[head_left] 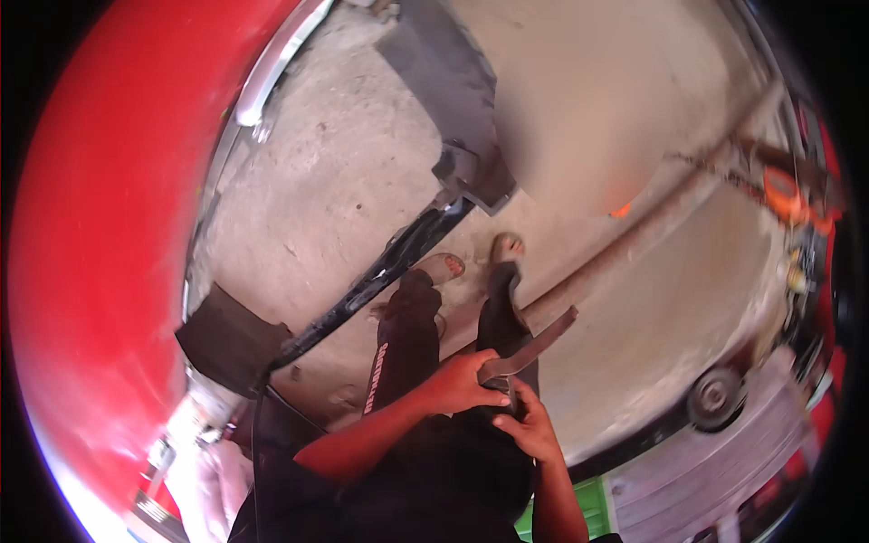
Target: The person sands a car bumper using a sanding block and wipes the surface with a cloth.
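In front of my dark trousers, both hands are together around a bent, flat metal strip (545, 341). Its grey-brown length curves up and to the right, past my fingers. My left hand (460, 384) is closed on the strip's near end, with the thumb lying along it. Just below and to the right, my right hand (532, 431) is closed on a dark lower part of the piece, thumb pointing left. The fingers hide how that part joins the strip.
A red vehicle panel (109, 217) fills the left. On the concrete floor lies a black bar (380, 276) with dark plates at its ends. A long brown pole (625, 235) crosses right. Beyond are an orange-handled tool (784, 195), a small wheel (715, 399) and a green crate (579, 509).
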`<action>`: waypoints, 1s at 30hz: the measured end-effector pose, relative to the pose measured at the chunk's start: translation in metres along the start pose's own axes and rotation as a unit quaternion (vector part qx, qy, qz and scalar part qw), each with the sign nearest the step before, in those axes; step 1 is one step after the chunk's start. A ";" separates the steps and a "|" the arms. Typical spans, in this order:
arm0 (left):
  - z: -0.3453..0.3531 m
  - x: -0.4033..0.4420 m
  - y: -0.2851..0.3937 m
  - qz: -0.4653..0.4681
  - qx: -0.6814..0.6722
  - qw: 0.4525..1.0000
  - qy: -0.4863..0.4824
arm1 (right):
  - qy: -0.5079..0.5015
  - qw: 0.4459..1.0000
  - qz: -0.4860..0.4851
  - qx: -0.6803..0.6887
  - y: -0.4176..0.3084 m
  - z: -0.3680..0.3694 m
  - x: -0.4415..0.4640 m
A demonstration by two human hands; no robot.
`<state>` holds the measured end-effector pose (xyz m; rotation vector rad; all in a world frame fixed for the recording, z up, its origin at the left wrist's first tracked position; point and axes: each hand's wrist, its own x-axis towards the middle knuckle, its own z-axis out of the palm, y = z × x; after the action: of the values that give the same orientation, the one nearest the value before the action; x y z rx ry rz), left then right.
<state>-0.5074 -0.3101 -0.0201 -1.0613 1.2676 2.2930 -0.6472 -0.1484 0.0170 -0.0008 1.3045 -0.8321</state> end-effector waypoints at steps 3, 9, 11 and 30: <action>0.007 0.009 -0.006 0.016 -0.043 0.995 0.085 | -0.104 0.985 0.079 -0.115 -0.042 -0.018 0.050; 0.044 0.083 -0.089 0.000 -0.240 0.920 0.310 | -0.233 0.937 0.140 -0.217 -0.041 -0.065 0.158; 0.042 0.093 -0.086 -0.072 -0.317 0.895 0.304 | -0.218 0.925 0.160 -0.267 -0.037 -0.066 0.183; -0.002 0.288 -0.378 -0.204 0.092 0.890 0.398 | 0.220 0.928 0.225 -0.198 0.225 -0.104 0.443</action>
<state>-0.4817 -0.1233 -0.4558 -2.0684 1.2986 1.4063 -0.6039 -0.1797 -0.4878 0.1692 1.7921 -0.1641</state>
